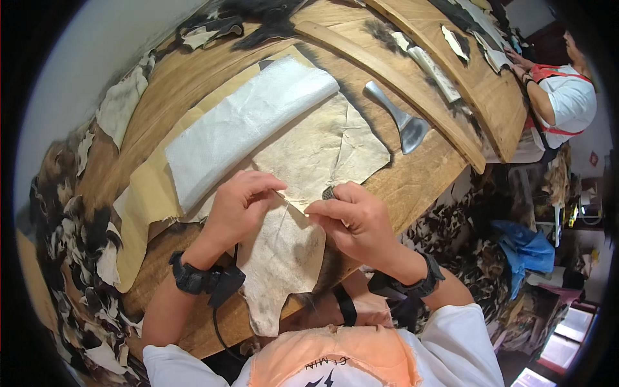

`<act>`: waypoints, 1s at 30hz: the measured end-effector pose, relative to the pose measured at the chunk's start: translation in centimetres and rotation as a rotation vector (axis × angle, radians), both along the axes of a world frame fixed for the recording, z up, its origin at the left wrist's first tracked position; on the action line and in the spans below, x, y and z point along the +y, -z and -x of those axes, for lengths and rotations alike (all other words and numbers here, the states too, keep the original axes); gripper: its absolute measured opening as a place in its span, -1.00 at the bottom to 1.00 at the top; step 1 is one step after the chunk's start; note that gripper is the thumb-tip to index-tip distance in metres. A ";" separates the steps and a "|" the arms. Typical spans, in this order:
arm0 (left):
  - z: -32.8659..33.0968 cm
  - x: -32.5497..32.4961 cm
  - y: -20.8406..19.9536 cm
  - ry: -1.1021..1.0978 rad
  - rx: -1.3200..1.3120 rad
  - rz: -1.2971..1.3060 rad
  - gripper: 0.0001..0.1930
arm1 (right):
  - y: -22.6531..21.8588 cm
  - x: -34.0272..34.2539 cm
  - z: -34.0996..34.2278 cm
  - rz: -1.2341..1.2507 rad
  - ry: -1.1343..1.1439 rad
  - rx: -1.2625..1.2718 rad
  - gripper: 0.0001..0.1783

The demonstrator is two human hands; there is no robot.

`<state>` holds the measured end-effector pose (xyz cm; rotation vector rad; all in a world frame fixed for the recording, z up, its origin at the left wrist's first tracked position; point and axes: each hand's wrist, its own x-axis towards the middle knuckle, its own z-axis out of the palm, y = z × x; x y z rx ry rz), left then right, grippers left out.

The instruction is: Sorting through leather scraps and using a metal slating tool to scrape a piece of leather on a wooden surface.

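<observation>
Here a pale animal hide lies flesh side up on the wooden desk, its lower end hanging over the near edge. The left hand pinches its edge, and the right hand grips a small dark tool against it. A folded white woven sack lies just behind, a metal scraper off to the right.

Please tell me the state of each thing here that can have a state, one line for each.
Pale animal hide: skin side up, overhanging the table edge.
Left hand: pinching the hide's edge.
Right hand: grip shut on a small dark tool.
White woven sack: folded, lying flat.
Grey metal scraper blade: lying untouched on the wooden table.
</observation>
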<state>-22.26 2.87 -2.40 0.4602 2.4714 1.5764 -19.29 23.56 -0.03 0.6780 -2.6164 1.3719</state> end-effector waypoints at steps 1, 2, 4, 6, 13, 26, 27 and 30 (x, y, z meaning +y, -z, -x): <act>-0.1 0.2 -0.2 -0.065 -0.126 -0.127 -0.68 | -0.2 -0.1 0.1 0.000 0.007 -0.001 -0.82; -0.2 0.4 -0.6 -0.058 -0.127 -0.128 -0.68 | -0.4 -0.2 0.3 0.034 0.024 -0.064 -0.84; -0.3 0.6 -1.3 -0.009 -0.058 0.047 -0.65 | -0.1 -0.5 0.8 0.080 0.041 -0.135 -0.87; -0.7 0.6 -0.8 0.033 0.025 0.102 -0.64 | 0.2 -0.8 1.2 0.201 0.130 -0.284 -0.90; -1.2 0.2 -0.8 0.072 0.000 0.073 -0.65 | 0.9 -0.9 1.3 0.156 0.161 -0.397 -0.83; -2.2 2.3 -1.2 -0.063 0.347 0.328 -0.82 | 1.8 -0.8 1.4 -0.065 0.096 -0.332 -0.82; -2.0 2.4 -1.2 -0.064 0.342 0.330 -0.82 | 1.9 -0.9 1.4 -0.077 0.091 -0.325 -0.83; -1.6 2.6 -1.2 -0.038 0.317 0.360 -0.87 | 2.2 -0.8 1.3 -0.063 0.092 -0.312 -0.83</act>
